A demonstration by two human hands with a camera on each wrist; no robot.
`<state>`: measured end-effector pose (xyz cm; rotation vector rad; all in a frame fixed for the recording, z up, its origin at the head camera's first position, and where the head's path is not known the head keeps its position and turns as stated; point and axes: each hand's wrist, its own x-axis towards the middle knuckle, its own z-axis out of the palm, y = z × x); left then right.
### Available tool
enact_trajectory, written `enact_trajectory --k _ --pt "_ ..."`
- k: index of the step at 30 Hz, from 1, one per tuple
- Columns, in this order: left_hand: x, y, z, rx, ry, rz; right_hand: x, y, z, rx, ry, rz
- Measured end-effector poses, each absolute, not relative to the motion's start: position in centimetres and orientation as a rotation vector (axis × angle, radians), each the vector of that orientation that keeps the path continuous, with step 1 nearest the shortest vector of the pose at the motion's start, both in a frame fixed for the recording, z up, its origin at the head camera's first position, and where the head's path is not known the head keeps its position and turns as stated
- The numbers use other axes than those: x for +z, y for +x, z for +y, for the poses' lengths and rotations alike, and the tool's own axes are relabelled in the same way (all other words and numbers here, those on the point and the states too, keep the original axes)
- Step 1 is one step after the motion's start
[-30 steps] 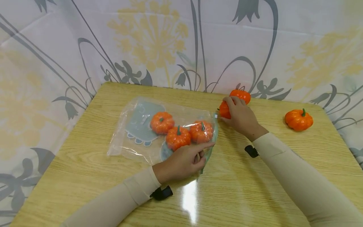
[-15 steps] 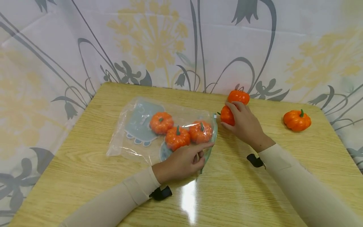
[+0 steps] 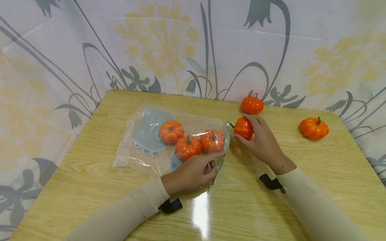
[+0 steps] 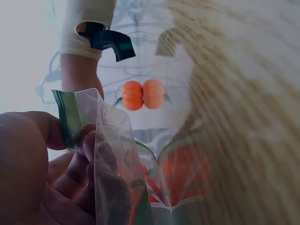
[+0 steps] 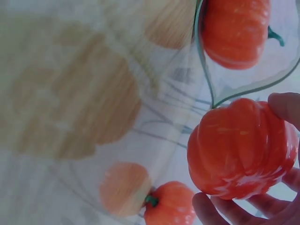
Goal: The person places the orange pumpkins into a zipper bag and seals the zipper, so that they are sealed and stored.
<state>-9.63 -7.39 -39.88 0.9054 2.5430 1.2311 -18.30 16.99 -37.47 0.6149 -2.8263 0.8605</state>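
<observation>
A clear zip bag (image 3: 132,155) with a blue-grey print and a green edge lies on the table, its mouth facing right. Three orange toy pumpkins (image 3: 171,131) are inside it. My left hand (image 3: 191,174) pinches the bag's green edge (image 4: 69,119) between thumb and fingers, index finger stretched along the mouth. Just right of the mouth, my right hand (image 3: 265,144) grips another toy pumpkin (image 5: 241,147) by its sides, green stem pointing at the bag. In the right wrist view the bag's mouth gapes beyond this pumpkin, with an orange pumpkin showing inside.
One loose pumpkin (image 3: 252,105) sits at the table's back edge, behind my right hand. Farther right stands another pumpkin (image 3: 314,128), stem up. A flower-printed cloth (image 3: 169,43) hangs directly behind the wooden table (image 3: 90,187).
My right hand has brought its pumpkin nearer to me and slightly right, away from the pumpkin at the back edge. The left hand and the bag have stayed in place.
</observation>
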Motion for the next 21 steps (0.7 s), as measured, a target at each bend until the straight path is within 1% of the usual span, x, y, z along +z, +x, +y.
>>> enact_trajectory --k 6,14,21 --pt "-39.7 -9.7 -7.4 1.235 0.89 2.527 -37.8 -17.1 17.1 1.058 0.537 -2.83" --pt "-40.3 -9.8 -7.3 1.252 0.916 2.515 -38.3 -16.2 17.5 1.2 0.484 -2.822" --pt "-40.4 -9.7 -7.4 1.278 0.92 2.545 -38.0 -16.4 18.0 1.307 0.497 -2.791"
